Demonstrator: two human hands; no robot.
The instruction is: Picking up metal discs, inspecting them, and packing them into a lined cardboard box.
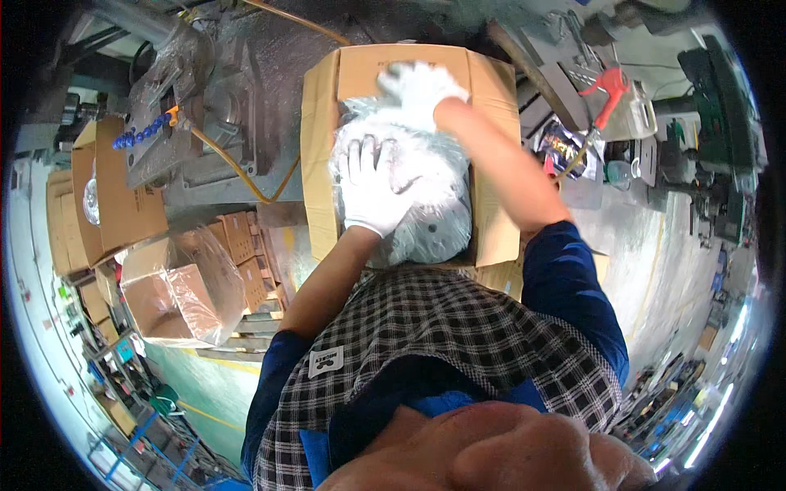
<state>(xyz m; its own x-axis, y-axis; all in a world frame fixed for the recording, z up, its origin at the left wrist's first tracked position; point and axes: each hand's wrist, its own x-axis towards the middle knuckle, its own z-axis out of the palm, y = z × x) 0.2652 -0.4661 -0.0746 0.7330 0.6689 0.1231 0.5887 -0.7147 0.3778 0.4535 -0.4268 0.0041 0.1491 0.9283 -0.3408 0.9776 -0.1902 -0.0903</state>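
An open cardboard box (401, 67) stands before me, its flaps folded outward. Inside it is a bulky bundle in clear plastic film (434, 214); what the film wraps cannot be made out, though a dark spot shows through near the front. My left hand (372, 186), in a white glove, lies flat on the film with its fingers stretched out. Farther back, my right hand (422, 92), also in a white glove, is over the bundle's far edge by the back flap. Motion smears its fingers, so any grip there is unclear.
A grey metal machine bed (233, 123) with a blue segmented hose (147, 133) is at the left. A red air gun (607, 92) hangs at the right beside a whitish plastic jug (634, 114). A plastic-lined carton (176, 299) sits at the lower left near a pallet.
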